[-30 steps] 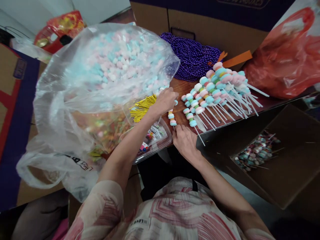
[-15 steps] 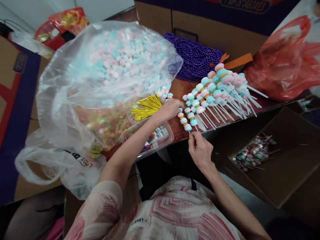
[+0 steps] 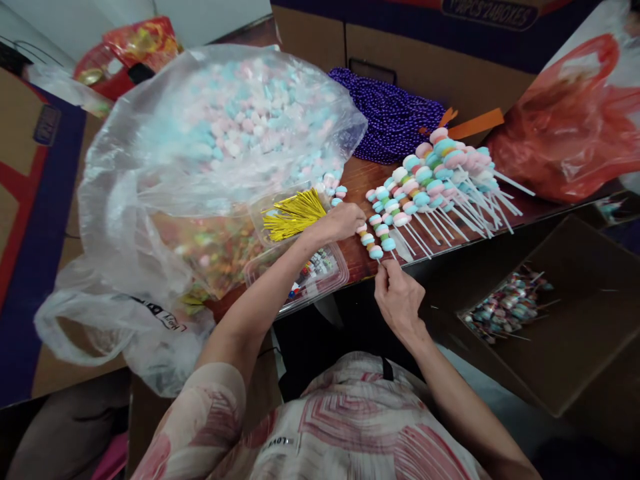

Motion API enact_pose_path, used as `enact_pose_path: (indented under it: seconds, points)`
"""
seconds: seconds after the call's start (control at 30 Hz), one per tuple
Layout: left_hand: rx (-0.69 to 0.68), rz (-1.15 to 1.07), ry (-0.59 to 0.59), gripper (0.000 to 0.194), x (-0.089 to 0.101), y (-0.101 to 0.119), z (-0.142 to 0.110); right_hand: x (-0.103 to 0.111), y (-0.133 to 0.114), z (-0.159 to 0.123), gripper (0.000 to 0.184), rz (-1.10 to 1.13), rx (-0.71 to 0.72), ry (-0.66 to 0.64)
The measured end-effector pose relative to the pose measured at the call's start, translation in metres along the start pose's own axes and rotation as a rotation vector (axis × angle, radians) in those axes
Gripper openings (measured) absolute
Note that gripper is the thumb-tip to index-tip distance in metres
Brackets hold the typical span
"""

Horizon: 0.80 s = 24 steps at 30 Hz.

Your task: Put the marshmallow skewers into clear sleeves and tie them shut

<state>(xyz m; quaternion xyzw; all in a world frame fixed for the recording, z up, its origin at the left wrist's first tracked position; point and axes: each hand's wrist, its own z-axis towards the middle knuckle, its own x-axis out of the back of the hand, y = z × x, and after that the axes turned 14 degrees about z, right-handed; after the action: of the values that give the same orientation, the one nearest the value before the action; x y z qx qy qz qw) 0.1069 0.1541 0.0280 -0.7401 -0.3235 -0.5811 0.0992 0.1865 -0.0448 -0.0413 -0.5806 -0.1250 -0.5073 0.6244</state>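
Shirt (image 3: 345, 417): off-white, printed with pink-red brush-like strokes, some in nested angular bands | left sleeve (image 3: 213, 400): short, same print, pale end | lettering (image 3: 281, 442): "LOVE", small, dark, on front | strip (image 3: 387, 369): black, narrow, at shirt's far edge | legwear (image 3: 303, 363): black, details lost in shadow | left hand (image 3: 343, 222): bare | right hand (image 3: 401, 297): bare

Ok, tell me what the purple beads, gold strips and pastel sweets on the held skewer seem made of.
Purple beads: probably plastic, glossy with small highlights. Gold strips: likely metallic foil or coated plastic, given their shine. Pastel sweets: apparently marshmallow, matte and softly rounded.
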Motion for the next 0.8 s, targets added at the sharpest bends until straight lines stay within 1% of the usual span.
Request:
enact_pose_path:
  seconds: [0.13, 0.23, 0.33, 0.43, 0.53, 0.67, 0.8]
  points:
    - [0.013, -0.057, -0.023, 0.024, -0.001, -0.003, -0.001, -0.002, -0.004, -0.001, 0.025, -0.019, -0.029, -0.028]
    - [0.044, -0.106, -0.03, 0.024, -0.004, -0.003, -0.001, -0.005, -0.006, -0.001, 0.028, -0.01, -0.027, -0.02]
    - [0.074, -0.103, 0.016, 0.025, -0.007, 0.0, -0.001, -0.011, -0.007, -0.001, 0.03, 0.022, -0.005, -0.018]
    - [0.068, -0.095, 0.063, 0.027, -0.01, 0.002, -0.003, -0.016, -0.007, 0.001, 0.031, 0.029, 0.018, -0.03]
    - [0.061, -0.082, 0.085, 0.029, -0.012, 0.004, -0.004, -0.019, -0.008, 0.004, 0.031, 0.012, 0.027, -0.037]
    - [0.053, -0.014, 0.108, 0.03, -0.014, 0.004, -0.003, -0.021, -0.012, 0.011, 0.031, -0.026, -0.022, -0.076]
    - [0.048, 0.025, 0.093, 0.03, -0.014, 0.008, -0.006, -0.02, -0.017, 0.02, 0.028, -0.057, -0.098, -0.127]
